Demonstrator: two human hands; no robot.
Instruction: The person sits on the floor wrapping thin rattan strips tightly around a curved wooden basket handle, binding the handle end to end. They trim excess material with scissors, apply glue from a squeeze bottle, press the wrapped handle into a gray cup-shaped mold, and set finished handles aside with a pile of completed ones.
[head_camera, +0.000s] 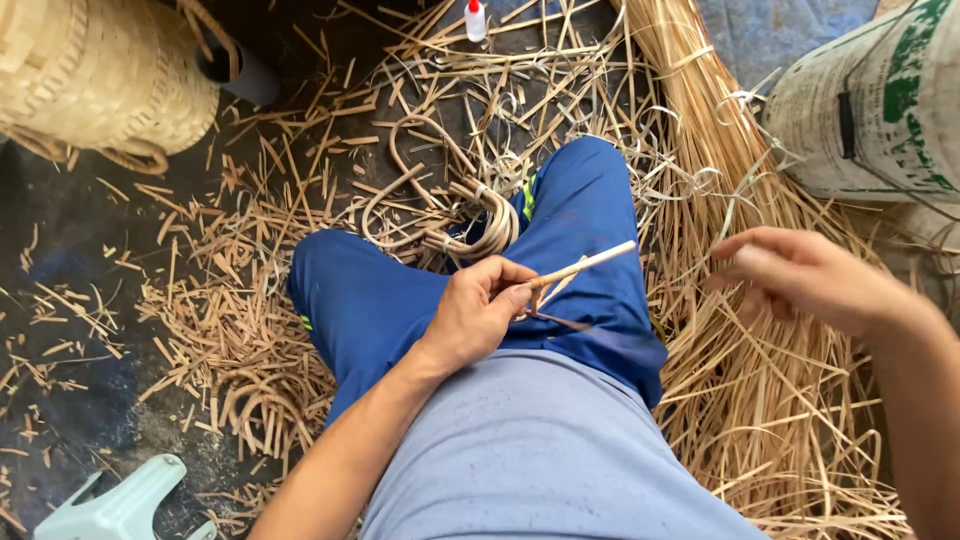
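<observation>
Nearest the camera, over the lap of grey shirt (540, 450) and blue shorts (400, 300), the left hand (478, 312) was closed in a firm grip on a pale stick (585, 265); the thumb and fingers were clamped around its near end, and the free end slanted up and to the right above the right thigh. A thin dark sliver (560, 321) jutted from the same fist just below the stick, though what it was could not be told. The work looked to be at the point of preparing one cane piece, held steady in one hand while the other went for more material. The right hand (800, 275) was blurred, held above the heap of long straw-coloured strips (770, 400) at the right side of the floor; its fingers seemed loosely curled with nothing between them, and it stood well apart from the stick. The next move would call for bringing that free hand to the stick's tip or to a strip without letting the left hand's hold slip. Just beyond the knees lay a bundle of bent cane loops (470, 215), touching the shorts. Short offcuts (220, 330) littered the dark floor (60, 240) to the left, with a pale green plastic stool (120, 505) at the near left corner. Farther off stood a woven basket (100, 75) at the far left, a small glue bottle (475, 20) at the far edge, and a printed sack (880, 110) at the far right.
</observation>
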